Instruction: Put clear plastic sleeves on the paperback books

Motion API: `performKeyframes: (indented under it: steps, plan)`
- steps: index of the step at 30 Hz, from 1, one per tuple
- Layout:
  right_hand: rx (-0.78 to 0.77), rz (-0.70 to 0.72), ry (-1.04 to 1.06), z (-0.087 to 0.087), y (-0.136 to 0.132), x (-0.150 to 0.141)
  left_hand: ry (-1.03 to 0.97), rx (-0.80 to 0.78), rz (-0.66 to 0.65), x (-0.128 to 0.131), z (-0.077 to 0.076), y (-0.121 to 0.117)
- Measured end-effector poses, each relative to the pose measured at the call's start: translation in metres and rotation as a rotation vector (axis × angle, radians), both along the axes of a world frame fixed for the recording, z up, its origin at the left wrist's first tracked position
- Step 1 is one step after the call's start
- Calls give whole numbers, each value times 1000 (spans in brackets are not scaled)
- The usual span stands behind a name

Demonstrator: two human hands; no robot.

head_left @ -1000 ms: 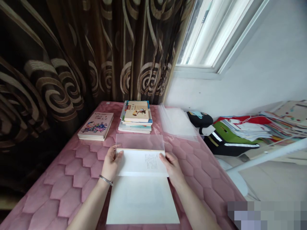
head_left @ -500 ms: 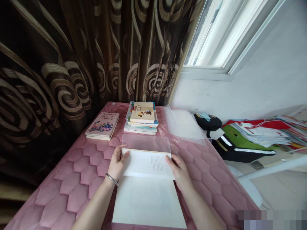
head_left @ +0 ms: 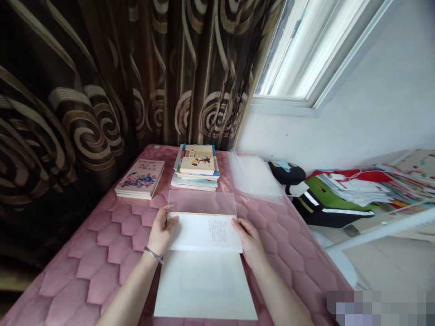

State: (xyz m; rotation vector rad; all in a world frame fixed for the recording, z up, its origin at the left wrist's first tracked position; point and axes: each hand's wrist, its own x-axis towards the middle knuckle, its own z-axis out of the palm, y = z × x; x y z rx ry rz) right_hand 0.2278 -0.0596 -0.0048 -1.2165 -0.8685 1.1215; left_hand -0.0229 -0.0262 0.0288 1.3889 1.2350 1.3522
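Observation:
An open book [head_left: 204, 271] with white pages lies on the pink quilted table [head_left: 102, 244] in front of me. A clear plastic cover sheet [head_left: 202, 202] sticks out past its far edge. My left hand [head_left: 161, 231], a bracelet on its wrist, grips the left edge of the folded flap [head_left: 204, 232]. My right hand [head_left: 250, 241] grips the flap's right edge, by a few lines of small print. Both hands have their fingers curled on the flap.
A colourful book [head_left: 141, 178] lies at the far left and a stack of books [head_left: 196, 166] at the far middle. Clear plastic sheets [head_left: 254, 177] lie at the far right. A patterned curtain [head_left: 102, 81] hangs behind. Bags and papers [head_left: 356, 190] crowd the right.
Only the camera view has swayed slightly. Both hands stay on the flap's edges in the same hold.

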Motion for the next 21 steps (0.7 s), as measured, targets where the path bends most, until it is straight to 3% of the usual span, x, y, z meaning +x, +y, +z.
performKeyframes:
  steps: [11, 16, 21]
  plan:
    - [5, -29, -71, -4, 0, 1, 17, -35, 37, 3, 0, -1]
    - [-9, 11, -14, 5, -2, 0, -7, -51, 47, 3, -4, 2]
    - [-20, -6, -123, 14, -4, -3, -23, -38, 86, 0, -11, 6]
